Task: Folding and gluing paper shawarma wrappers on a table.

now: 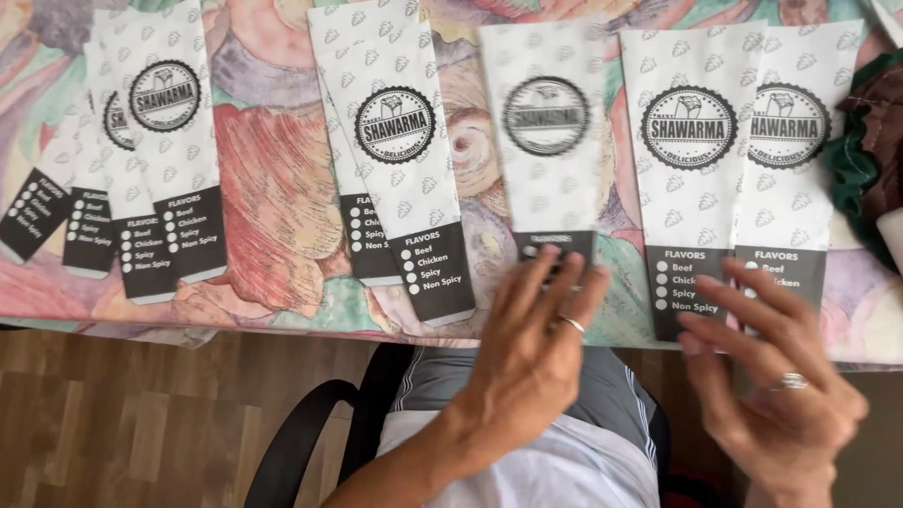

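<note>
The left hand point(531, 343) lies flat with its fingers spread. The fingertips point(555, 268) press on the dark bottom end of the middle paper bag point(546, 132). Nothing is pinched or gripped; the hand is open and only touching. There is a ring on one finger.

The middle paper bag is long and thin, white with small grey marks, a round dark stamp and a dark strip at one end. Its long side runs straight away from the person, and the dark end points toward the person. It looks blurry. It lies flat, so I cannot tell if anything is inside.

The right hand point(767, 381) is just to the right of the middle bag, open, fingers loose, holding nothing. Its fingertips hover at the dark ends of two more bags point(743, 141), which overlap each other; I cannot tell if they touch.

To the left of the middle bag lies another pair of bags point(400, 141), one on top of the other. Farther left is a fanned bunch of bags point(141, 141).

All lie flat on a colourful tablecloth point(273, 198). Far to the right of the middle bag sits some green and dark cloth point(865, 150). Below the table edge are a black chair point(310, 442) and a wood floor point(122, 423).
</note>
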